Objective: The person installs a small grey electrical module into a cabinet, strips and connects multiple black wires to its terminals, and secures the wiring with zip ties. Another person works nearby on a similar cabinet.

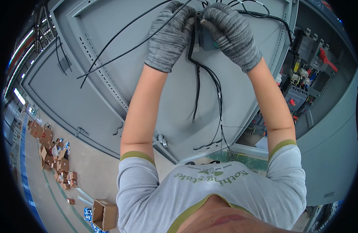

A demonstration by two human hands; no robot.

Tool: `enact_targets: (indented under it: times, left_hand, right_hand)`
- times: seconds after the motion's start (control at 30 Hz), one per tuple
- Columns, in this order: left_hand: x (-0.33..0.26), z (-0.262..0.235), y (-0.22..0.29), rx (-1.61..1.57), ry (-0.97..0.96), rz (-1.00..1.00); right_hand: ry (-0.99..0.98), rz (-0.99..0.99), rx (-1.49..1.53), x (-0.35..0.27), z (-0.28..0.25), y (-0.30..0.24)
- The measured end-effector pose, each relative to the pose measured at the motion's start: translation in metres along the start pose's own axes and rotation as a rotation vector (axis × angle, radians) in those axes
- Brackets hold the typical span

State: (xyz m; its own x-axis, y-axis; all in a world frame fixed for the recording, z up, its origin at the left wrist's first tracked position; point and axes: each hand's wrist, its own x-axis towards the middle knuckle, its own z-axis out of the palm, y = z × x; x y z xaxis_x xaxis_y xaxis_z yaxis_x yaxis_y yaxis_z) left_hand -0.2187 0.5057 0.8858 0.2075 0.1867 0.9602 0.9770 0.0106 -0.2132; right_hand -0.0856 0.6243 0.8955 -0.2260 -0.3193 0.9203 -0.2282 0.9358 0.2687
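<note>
Where the forearms rise from the grey T-shirt point(210, 194) at the lower edge, both reach up to 1 spot near the top of the picture. Each hand wears a grey knit glove. The left hand point(169, 37) is curled shut around black cables point(198, 77) just left of a small grey box point(206, 39); the right hand point(231, 33) closes over the box from the right and partly hides it. The 2 hands touch at the fingertips, so neither is clearly nearer. The box sits on the inside of a smooth grey metal cabinet door point(179, 116), and the cables hang down from it, their long axis following the door. Farther right, the open cabinet point(307, 77) shows switches and coloured wires. Cardboard boxes point(54, 155) litter the floor point(93, 171) at left.
</note>
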Motion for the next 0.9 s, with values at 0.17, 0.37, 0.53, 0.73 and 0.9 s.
enact_targets:
  times: [0.17,0.37,0.53,0.73,0.9]
  left_hand:
    - [0.002,-0.003,-0.005,0.001,0.025,0.045]
    - [0.005,-0.010,-0.002,-0.043,-0.094,-0.027]
    - [0.006,-0.003,0.005,0.005,0.027,-0.004]
    - [0.010,0.002,0.017,-0.042,-0.010,-0.149]
    - [0.008,0.003,0.011,-0.012,0.015,-0.100]
  right_hand:
    - [-0.066,0.354,0.686,-0.003,0.007,0.007]
    - [-0.065,-0.001,0.394,0.007,0.012,0.013]
    - [-0.166,-0.051,0.177,0.021,0.005,0.007]
    - [-0.232,-0.039,-0.026,0.020,-0.002,-0.003]
    - [-0.062,-0.045,0.017,0.014,0.006,-0.002]
